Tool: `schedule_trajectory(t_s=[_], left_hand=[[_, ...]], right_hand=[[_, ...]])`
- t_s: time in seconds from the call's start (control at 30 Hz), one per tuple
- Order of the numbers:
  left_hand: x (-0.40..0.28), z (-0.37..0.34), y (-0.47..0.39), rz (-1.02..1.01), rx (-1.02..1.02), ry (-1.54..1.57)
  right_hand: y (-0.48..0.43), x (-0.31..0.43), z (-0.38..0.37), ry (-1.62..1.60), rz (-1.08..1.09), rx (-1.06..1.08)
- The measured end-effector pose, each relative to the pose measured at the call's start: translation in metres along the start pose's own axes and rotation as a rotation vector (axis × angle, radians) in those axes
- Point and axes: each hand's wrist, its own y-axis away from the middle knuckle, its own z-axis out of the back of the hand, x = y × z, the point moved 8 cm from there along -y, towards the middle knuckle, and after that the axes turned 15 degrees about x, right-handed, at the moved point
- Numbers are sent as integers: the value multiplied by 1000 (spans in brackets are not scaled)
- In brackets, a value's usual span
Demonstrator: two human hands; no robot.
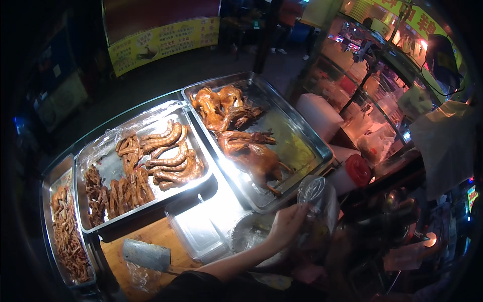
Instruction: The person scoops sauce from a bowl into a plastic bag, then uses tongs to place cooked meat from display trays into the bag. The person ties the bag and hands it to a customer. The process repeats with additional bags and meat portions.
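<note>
Below the right-hand tray, my left hand (287, 223) is closed on the top of a clear plastic bag (317, 194). My right hand (339, 245) is a dim shape in the shadow right of the bag; its fingers cannot be made out. Left of my left hand are a round metal bowl (241, 230) with plastic film in it and a clear plastic container (202, 230). A cleaver (147, 255) lies on the wooden board (113, 252) beside my left forearm, near crumpled plastic film (142, 278).
A metal tray (319, 141) holds roasted ducks (260, 154). Another tray (151, 202) holds braised duck necks (175, 162), and a narrow tray (47, 211) stands far left. A red roll (357, 170) lies right of the ducks. People stand beyond the stall.
</note>
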Motion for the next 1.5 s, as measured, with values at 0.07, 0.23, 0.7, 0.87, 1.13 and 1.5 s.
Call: schedule_trajectory(t_s=[0.07,0.23,0.7,0.87,1.13,1.5], left_hand=[[-3,-1,5,-86,-22,70],[6,-7,9,-109,-22,121],[37,-3,4,169,50,515],[28,26,13,209,-56,186],[34,32,14,91,-203,525],[-1,43,18,-186,-255,-290]], right_hand=[[5,-18,-21,-118,-83,150],[4,-36,-73,-1123,-470,401],[-40,-8,-95,-1238,-524,351],[-66,41,-72,-886,-285,681],[-60,58,-66,-1558,77,485],[-48,75,-114,-1600,-293,690]])
